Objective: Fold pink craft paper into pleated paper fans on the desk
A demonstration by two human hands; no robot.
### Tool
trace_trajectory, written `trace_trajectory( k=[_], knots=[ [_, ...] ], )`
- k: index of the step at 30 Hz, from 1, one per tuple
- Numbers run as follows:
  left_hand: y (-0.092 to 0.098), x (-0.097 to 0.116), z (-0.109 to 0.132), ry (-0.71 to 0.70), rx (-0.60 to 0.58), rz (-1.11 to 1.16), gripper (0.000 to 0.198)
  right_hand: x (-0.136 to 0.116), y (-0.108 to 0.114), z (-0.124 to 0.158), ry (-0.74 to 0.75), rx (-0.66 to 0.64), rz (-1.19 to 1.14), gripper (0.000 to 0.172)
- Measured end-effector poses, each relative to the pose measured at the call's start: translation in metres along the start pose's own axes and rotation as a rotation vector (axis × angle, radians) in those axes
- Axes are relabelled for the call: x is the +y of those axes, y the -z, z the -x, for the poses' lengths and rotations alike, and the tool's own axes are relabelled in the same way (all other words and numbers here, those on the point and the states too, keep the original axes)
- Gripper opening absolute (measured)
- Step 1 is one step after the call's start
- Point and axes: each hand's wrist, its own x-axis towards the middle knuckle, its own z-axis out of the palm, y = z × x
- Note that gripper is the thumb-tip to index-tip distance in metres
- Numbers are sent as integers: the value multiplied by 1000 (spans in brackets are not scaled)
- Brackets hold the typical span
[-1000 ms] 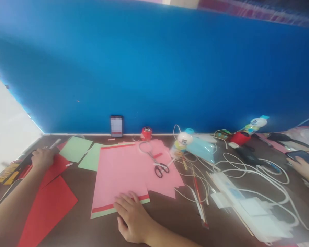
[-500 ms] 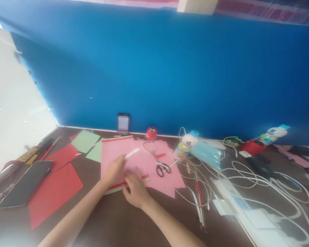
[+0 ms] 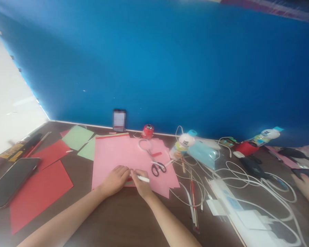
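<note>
My right hand (image 3: 142,185) is closed around a slim white pen-like stick (image 3: 143,178), whose rounded white end sticks out to the right. Its fingertips meet those of my left hand (image 3: 116,180) low on a large pink sheet (image 3: 110,154). The left fingers are drawn together and pressed down; what they grip, if anything, is hidden. A bit of a narrow red strip (image 3: 129,179) shows between the hands. Black-handled scissors (image 3: 157,167) lie on the pink paper just right of my right hand.
Red sheets (image 3: 45,192), green sheets (image 3: 78,137) and a phone (image 3: 14,181) lie left. A red tape roll (image 3: 148,131) stands behind. Rightward are a bottle (image 3: 184,142), tangled white cables (image 3: 249,178), a power strip (image 3: 229,199) and another person's hand (image 3: 306,187).
The white stick has passed from my left hand to my right. Both hands have come together at the pink sheet's lower edge. The view has shifted slightly right.
</note>
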Motion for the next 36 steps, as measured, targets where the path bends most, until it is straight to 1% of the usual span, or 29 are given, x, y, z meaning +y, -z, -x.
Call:
trace_trajectory(
  k=[4,7,12,16,18,23,29,36],
  knots=[
    [-3,1,5,-17,-60,44,16,9,1,3,4,-78,-10,42],
    [-4,1,6,13,-87,128,15,11,1,3,-24,-121,-58,41],
    [-6,0,5,95,-112,243,15,6,-2,0,-96,-87,-106,39],
    [-7,0,6,126,-170,230,15,7,-3,-2,-110,-59,-102,38],
    [-6,0,6,136,-200,232,16,8,-2,-2,-110,-56,-80,38],
    [3,3,5,145,-238,295,17,9,1,0,-76,-97,-43,36],
    [11,12,0,183,-241,385,20,6,8,0,-30,-119,-7,35],
    [21,18,0,228,-258,498,28,-3,18,1,4,-238,68,36]
  ],
)
